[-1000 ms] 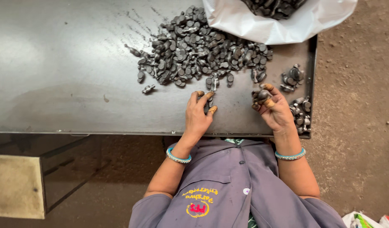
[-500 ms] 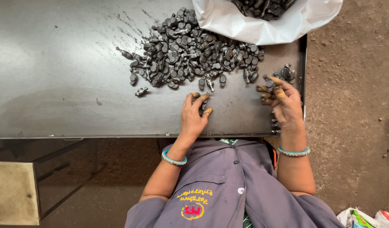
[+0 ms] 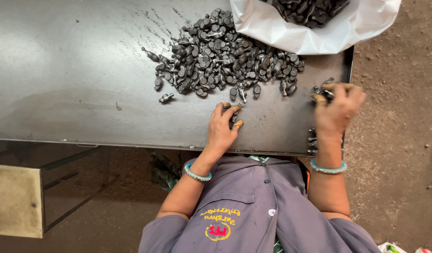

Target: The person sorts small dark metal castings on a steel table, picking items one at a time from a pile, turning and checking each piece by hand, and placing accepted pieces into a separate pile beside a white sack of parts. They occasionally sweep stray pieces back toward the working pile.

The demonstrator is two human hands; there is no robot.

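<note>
Steel table (image 3: 85,70): left hand (image 3: 223,129) pinches a part; right hand's (image 3: 335,110) grip blurred, unclear.

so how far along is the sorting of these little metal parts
Only a little looks done: a few parts lie apart by the table's right edge. In hand: the left hand rests on the table with a part under its fingers, and the right hand, blurred, is at that right edge. Left: the big pile and a white bag that holds more.
</note>
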